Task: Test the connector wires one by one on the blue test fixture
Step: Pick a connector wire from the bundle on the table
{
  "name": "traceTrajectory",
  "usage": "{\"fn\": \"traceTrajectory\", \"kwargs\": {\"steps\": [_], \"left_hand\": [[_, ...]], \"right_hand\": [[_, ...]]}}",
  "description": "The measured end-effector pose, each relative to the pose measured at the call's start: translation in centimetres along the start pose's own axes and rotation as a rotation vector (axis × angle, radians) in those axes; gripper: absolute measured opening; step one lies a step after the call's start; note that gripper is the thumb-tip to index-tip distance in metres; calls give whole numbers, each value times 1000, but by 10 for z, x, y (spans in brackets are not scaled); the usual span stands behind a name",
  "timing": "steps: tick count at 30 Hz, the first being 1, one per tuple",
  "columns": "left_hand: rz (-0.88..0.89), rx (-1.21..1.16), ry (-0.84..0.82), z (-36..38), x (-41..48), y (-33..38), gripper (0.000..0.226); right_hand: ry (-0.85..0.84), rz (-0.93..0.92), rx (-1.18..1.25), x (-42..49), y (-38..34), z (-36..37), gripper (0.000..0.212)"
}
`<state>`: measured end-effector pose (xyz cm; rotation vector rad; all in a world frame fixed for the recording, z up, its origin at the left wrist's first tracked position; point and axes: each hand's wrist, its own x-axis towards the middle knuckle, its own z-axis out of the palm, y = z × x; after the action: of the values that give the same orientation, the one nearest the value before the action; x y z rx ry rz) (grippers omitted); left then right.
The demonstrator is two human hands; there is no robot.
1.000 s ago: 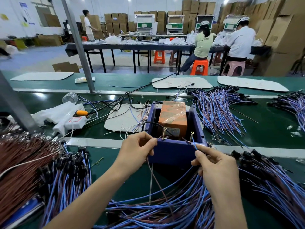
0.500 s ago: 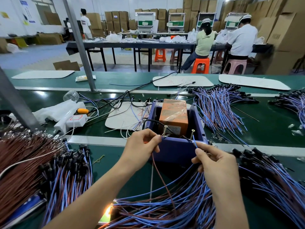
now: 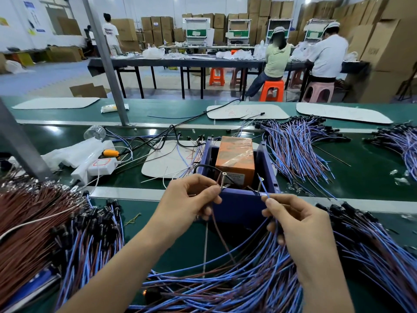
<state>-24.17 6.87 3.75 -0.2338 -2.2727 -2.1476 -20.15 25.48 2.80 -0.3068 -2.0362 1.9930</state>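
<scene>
A heap of wires (image 3: 225, 288) lies bottom centre on the counter (image 3: 180, 247); above it the left hand (image 3: 187, 206) pinches a brown wire (image 3: 220, 236); the right hand (image 3: 293, 220) pinches a blue wire (image 3: 265, 192); both wire ends rise over the near wall of the fixture (image 3: 239, 204), centre frame; an orange box (image 3: 235, 159) sits inside.

Nothing readable here, sadly

White label (image 3: 234, 177) on the orange box (image 3: 234, 154) in the blue test fixture (image 3: 239, 206), wall posters (image 3: 30, 6), carton (image 3: 383, 48) markings, red scribbles (image 3: 232, 112) on the white board (image 3: 275, 112): all too small or blurry.
</scene>
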Motion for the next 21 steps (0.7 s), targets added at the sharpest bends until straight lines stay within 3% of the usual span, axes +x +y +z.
{"fn": "traceTrajectory", "kwargs": {"steps": [6,8,12,17,21], "left_hand": [[-10,-167,-243,18,-10,23,17],[45,-184,-210,21,-10,28,15],[212,-294,-70,10,-5,43,12],[531,-381,-37,-17,-5,74,12],[632,-461,-59,-23,-9,89,11]], "right_hand": [[-250,-33,58,-12,-15,15,15],[-273,-31,64,-13,-18,17,10],[-403,-122,-99,-11,-16,9,25],[-585,-90,-341,-12,-13,6,5],[-673,10,-173,-16,-17,25,19]]}}
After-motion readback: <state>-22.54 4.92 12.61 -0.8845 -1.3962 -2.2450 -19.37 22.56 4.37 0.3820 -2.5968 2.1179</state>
